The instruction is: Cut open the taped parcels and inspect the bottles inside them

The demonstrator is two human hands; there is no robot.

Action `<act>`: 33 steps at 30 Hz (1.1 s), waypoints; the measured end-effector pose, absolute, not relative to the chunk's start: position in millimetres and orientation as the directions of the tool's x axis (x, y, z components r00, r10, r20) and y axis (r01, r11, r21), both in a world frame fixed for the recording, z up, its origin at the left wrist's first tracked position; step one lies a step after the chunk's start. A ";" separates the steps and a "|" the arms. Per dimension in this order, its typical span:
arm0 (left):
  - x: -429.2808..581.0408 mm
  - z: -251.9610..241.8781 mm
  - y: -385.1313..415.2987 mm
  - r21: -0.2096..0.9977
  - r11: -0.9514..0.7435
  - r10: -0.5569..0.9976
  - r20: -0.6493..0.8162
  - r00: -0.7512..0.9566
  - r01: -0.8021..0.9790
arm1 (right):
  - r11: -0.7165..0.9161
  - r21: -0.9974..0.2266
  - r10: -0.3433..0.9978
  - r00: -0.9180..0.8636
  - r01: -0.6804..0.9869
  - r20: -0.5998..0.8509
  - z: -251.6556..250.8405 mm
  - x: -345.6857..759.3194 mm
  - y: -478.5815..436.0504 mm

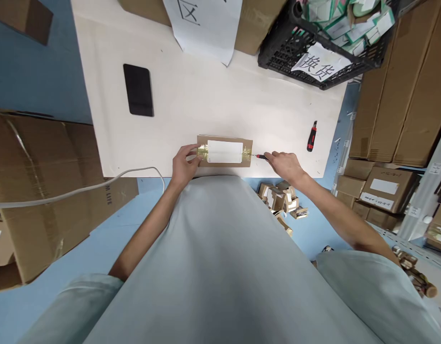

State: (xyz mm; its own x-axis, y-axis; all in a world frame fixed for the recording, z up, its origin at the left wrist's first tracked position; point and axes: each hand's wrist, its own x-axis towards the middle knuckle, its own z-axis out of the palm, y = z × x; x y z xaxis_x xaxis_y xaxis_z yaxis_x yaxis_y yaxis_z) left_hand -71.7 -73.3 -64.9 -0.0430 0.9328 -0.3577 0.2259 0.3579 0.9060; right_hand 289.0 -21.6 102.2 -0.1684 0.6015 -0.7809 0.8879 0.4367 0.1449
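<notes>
A small flat cardboard box [225, 165] lies near the front edge of the table, with a blank white label on top and clear yellowish tape at both ends. My left hand [185, 165] grips the left end of this box, thumb and fingers at its edge. In my right hand [285, 166] is a slim red-and-black tool [261, 156] with a thin metal tip; I cannot tell whether it is a knife or a screwdriver. Its tip points left and meets the taped right end of the box. Farther right, a red-and-black utility knife [312, 136] rests on the table.
A black phone [138, 90] lies at the table's left. At the back stand a black plastic crate [278, 48] of green-and-white boxes and a carton with a paper sheet [206, 28]. A white cable [113, 180] crosses the left edge. Opened small boxes [283, 200] lie below right.
</notes>
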 end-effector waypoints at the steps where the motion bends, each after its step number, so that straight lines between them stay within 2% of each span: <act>1: -72.1 -64.8 -72.7 0.904 0.359 0.932 -0.359 -0.044 0.231 | 0.427 0.133 0.614 -0.179 0.895 -0.769 97.5 296.6 -21.8; 5: -74.2 -63.9 -70.0 0.904 0.362 0.931 -0.363 -0.039 0.229 | 0.396 0.005 0.635 -0.271 0.918 -0.723 71.8 318.9 -21.0; 11: -73.4 -59.0 -65.0 0.888 0.396 0.918 -0.392 -0.064 0.236 | 0.256 -0.297 0.708 -0.388 0.920 -0.590 10.8 346.8 -34.6; 15: -72.3 -55.1 -61.0 0.867 0.429 0.903 -0.420 -0.093 0.255 | 0.113 -0.484 0.758 -0.391 0.867 -0.522 -22.5 348.4 -50.2; 21: -84.5 -57.4 -60.0 0.835 0.497 0.867 -0.465 -0.178 0.235 | -0.021 -0.692 0.820 -0.383 0.722 -0.425 -33.3 323.4 -76.3; 24: -96.0 -64.5 -60.7 0.836 0.496 0.867 -0.459 -0.196 0.234 | -0.113 -0.738 0.829 -0.346 0.666 -0.440 -37.9 299.6 -87.5; 29: -117.5 -76.7 -62.4 0.839 0.478 0.872 -0.416 -0.258 0.262 | -0.232 -0.702 0.878 -0.166 0.673 -0.449 -49.9 262.4 -92.4; 33: -138.4 -81.0 -65.6 0.813 0.439 0.886 -0.320 -0.336 0.383 | -0.284 -0.696 0.884 -0.101 0.659 -0.456 -48.1 232.7 -88.9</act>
